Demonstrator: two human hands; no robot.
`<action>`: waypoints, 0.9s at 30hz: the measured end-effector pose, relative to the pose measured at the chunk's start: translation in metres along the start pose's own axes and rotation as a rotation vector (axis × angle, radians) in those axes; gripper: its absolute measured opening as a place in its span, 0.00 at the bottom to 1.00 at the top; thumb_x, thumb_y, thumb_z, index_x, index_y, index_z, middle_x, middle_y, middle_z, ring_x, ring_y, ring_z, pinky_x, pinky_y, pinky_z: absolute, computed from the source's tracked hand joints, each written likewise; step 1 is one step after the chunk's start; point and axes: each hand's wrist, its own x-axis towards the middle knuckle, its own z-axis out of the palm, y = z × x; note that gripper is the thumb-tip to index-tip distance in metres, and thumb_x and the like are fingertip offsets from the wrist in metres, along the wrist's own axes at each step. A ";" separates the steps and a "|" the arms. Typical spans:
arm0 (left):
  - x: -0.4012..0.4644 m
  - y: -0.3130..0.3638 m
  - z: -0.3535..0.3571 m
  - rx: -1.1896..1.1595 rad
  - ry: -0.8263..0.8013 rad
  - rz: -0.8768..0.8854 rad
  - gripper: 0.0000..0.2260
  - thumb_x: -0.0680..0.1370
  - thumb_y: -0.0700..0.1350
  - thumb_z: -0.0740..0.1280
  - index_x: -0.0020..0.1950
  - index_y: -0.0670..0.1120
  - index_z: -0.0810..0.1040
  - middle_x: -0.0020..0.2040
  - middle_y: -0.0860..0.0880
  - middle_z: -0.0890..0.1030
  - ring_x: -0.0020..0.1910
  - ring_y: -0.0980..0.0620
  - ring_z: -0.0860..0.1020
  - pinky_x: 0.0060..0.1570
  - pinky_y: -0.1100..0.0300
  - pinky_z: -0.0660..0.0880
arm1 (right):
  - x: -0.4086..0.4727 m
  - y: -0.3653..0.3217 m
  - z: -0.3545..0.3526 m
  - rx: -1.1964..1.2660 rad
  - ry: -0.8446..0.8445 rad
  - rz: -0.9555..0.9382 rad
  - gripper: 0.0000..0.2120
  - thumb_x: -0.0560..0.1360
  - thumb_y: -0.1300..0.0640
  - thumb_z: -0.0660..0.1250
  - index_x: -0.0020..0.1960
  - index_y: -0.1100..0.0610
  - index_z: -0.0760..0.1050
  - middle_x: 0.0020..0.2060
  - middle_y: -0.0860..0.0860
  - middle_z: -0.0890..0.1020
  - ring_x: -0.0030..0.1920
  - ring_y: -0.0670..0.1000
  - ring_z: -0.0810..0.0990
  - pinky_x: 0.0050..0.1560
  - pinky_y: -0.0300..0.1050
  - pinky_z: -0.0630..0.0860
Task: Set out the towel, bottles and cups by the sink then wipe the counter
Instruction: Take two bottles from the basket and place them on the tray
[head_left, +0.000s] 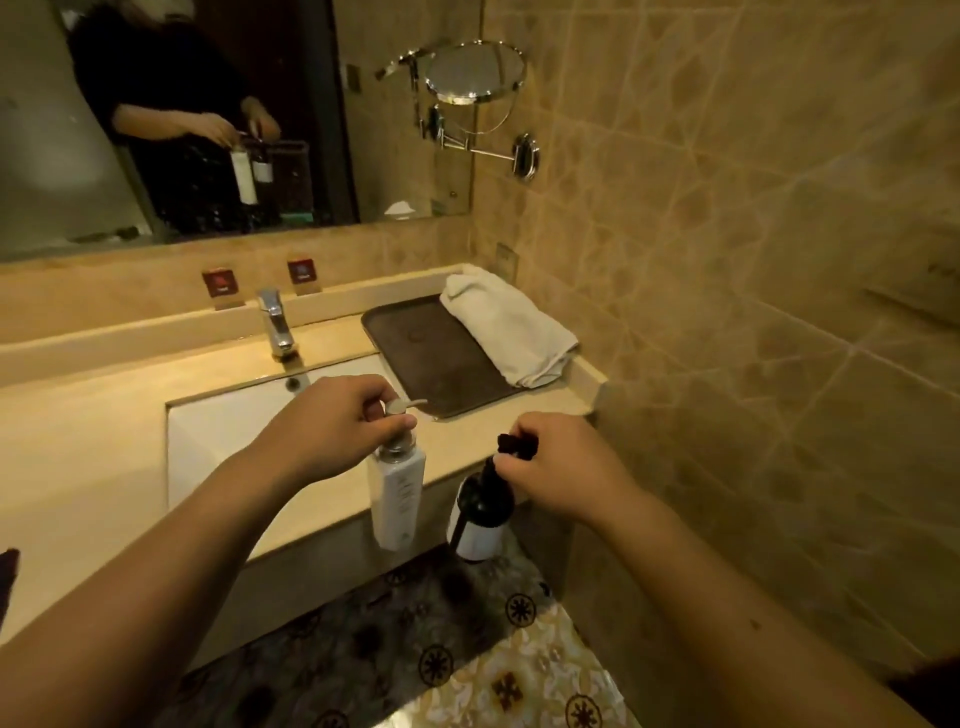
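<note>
My left hand (332, 421) grips the pump top of a tall white bottle (396, 499), which hangs in the air at the counter's front edge. My right hand (561, 467) holds a dark bottle with a white label (480, 514) by its black pump head, lower and in front of the counter edge. A folded white towel (506, 330) lies on the right side of a dark brown tray (415, 353) in the counter's back right corner. No cups are in view.
A white sink basin (228, 431) sits in the beige counter (83, 447), with a chrome tap (276, 325) behind it. A wall mirror and a round swing-arm mirror (475, 73) hang above. Tiled wall closes the right side. Patterned floor lies below.
</note>
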 end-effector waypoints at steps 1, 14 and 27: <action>0.012 -0.004 0.001 0.003 0.007 -0.019 0.06 0.76 0.56 0.70 0.47 0.55 0.79 0.37 0.55 0.81 0.37 0.56 0.79 0.38 0.53 0.79 | 0.015 0.003 0.003 0.025 0.007 -0.011 0.11 0.70 0.46 0.71 0.39 0.52 0.76 0.35 0.48 0.79 0.37 0.49 0.77 0.32 0.44 0.70; 0.228 -0.021 0.021 0.117 0.031 -0.267 0.09 0.79 0.53 0.68 0.51 0.47 0.80 0.43 0.47 0.80 0.42 0.48 0.78 0.42 0.52 0.77 | 0.267 0.091 0.003 0.215 -0.170 -0.117 0.07 0.71 0.47 0.74 0.41 0.44 0.76 0.38 0.42 0.80 0.40 0.47 0.80 0.39 0.42 0.81; 0.393 -0.078 0.018 0.174 0.119 -0.333 0.13 0.79 0.52 0.68 0.60 0.47 0.78 0.53 0.47 0.81 0.48 0.51 0.78 0.39 0.61 0.72 | 0.473 0.101 0.012 0.215 -0.208 -0.180 0.07 0.70 0.50 0.75 0.37 0.48 0.78 0.35 0.45 0.80 0.37 0.44 0.77 0.33 0.40 0.68</action>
